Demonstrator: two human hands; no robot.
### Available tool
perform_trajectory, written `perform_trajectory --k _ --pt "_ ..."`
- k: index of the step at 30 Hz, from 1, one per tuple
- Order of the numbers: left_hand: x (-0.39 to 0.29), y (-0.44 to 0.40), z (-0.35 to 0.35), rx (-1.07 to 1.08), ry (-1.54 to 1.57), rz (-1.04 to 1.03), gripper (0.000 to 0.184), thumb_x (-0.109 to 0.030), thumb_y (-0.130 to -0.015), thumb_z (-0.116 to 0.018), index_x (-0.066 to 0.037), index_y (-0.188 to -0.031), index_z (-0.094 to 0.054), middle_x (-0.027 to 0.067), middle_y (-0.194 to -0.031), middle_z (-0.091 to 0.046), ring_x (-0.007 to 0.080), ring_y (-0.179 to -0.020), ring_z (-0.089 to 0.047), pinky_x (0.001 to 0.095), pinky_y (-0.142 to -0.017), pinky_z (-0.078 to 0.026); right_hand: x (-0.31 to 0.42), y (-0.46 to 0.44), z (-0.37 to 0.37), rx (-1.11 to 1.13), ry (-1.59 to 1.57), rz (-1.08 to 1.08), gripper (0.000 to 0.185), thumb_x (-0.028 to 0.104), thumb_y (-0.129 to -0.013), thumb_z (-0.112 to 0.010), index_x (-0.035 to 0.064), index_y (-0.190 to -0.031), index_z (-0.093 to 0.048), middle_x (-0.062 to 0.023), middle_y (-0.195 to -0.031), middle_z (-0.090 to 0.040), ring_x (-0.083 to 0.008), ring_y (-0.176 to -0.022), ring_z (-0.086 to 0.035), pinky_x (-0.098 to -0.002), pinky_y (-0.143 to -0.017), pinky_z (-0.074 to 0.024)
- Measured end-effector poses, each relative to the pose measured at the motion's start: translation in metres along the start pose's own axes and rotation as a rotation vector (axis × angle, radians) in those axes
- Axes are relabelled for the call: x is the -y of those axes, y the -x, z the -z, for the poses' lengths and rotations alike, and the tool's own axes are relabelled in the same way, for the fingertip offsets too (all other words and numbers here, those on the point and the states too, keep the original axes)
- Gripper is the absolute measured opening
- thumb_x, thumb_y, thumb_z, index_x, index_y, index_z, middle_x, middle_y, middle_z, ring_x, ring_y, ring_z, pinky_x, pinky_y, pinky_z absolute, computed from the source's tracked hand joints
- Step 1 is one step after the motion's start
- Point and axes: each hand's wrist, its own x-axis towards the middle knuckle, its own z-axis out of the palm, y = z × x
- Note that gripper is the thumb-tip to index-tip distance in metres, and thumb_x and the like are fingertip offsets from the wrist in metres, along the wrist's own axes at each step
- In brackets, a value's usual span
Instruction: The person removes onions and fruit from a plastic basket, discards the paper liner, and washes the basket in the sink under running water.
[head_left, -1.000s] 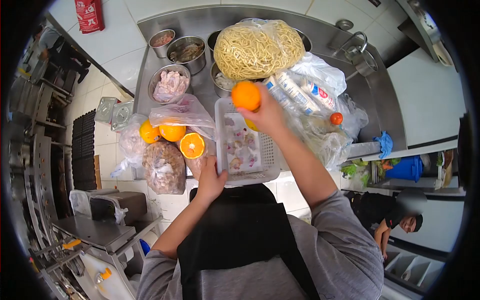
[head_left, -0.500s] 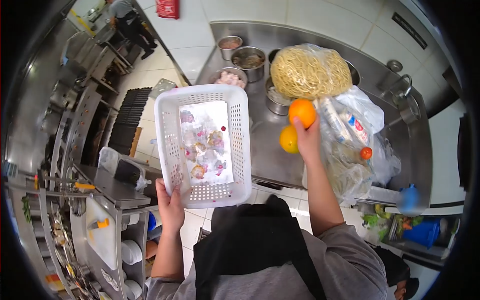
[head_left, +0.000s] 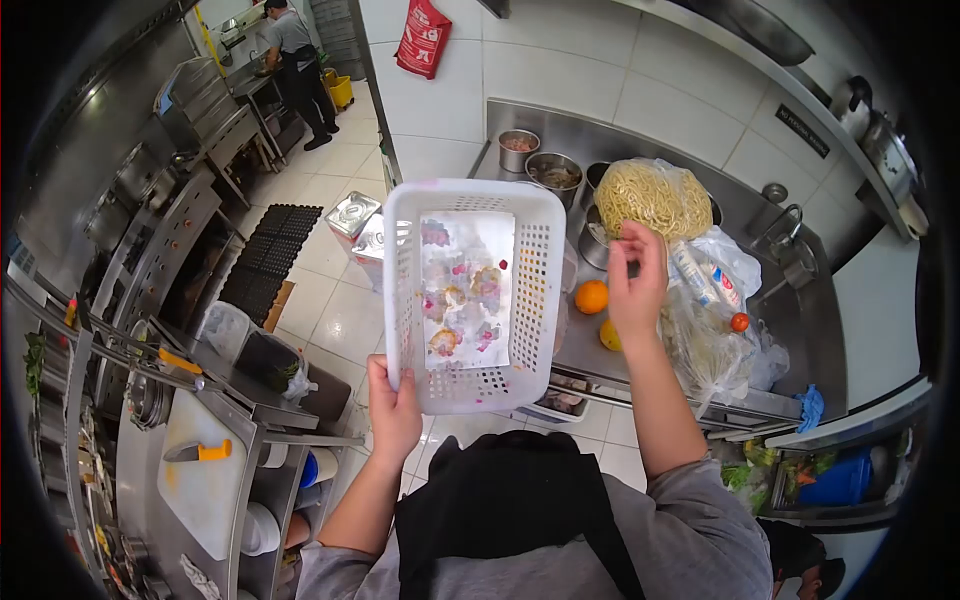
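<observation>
My left hand grips the lower left rim of a white perforated basket, holding it up in front of me. Stained white paper lies in the basket's bottom. My right hand is raised over the steel counter, its fingers bent but apart and nothing in them. Just left of that hand, an orange rests on the counter, with a yellow-orange fruit below it, partly behind the wrist. A bag of noodles sits beyond the fingertips.
Metal bowls stand at the counter's back left. Plastic bags and a tomato lie to the right, near a faucet. At left, a knife lies on a cutting board. Two other people are farther off.
My right hand has let go of the orange, which now rests on the counter. My left hand has lifted the basket off the counter and leftward. The view has shifted left.
</observation>
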Motion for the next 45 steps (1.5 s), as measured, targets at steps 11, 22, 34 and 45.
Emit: perform_trajectory --k 11,22,34,45 --pt "0.001 0.019 0.052 -0.011 -0.088 -0.059 0.008 0.001 -0.092 -0.045 -0.005 -0.095 -0.04 0.0021 -0.084 -0.041 0.0084 -0.078 -0.039 0.0243 -0.071 -0.037 0.135 0.03 -0.131 0.294 0.155 0.117 0.058 0.022 -0.072 -0.076 0.003 -0.121 -0.052 -0.0114 -0.106 -0.052 -0.0306 -0.104 -0.05 -0.0441 -0.083 -0.0403" --pt "0.013 0.01 0.099 -0.164 -0.028 -0.029 0.009 0.002 -0.091 -0.042 -0.003 -0.097 -0.039 0.007 -0.086 -0.05 0.0107 -0.073 -0.047 0.0272 -0.066 -0.042 0.162 0.102 -0.132 0.571 0.021 0.431 0.039 0.011 -0.069 -0.072 0.0101 -0.104 -0.053 -0.0108 -0.114 -0.053 -0.0334 -0.102 -0.053 -0.0475 -0.08 -0.0397" --pt "0.084 -0.007 0.153 -0.486 0.119 0.1 0.008 -0.003 -0.093 -0.047 -0.007 -0.095 -0.04 0.0016 -0.087 -0.045 0.0076 -0.078 -0.042 0.0237 -0.071 -0.04 0.159 0.105 -0.172 0.954 -0.433 0.407 0.047 -0.005 -0.072 -0.054 0.0083 -0.117 -0.06 -0.0113 -0.106 -0.063 -0.031 -0.099 -0.059 -0.0388 -0.087 -0.0456" --pt "0.004 -0.005 0.325 -1.086 0.023 -0.152 0.016 -0.003 -0.095 -0.044 -0.006 -0.108 -0.036 0.0084 -0.108 -0.047 0.0142 -0.098 -0.049 0.0334 -0.091 -0.043 0.194 0.095 -0.34 0.616 -0.604 0.056 0.041 -0.005 -0.078 -0.051 -0.0003 -0.118 -0.047 -0.0203 -0.108 -0.051 -0.0338 -0.106 -0.051 -0.0377 -0.091 -0.0413"
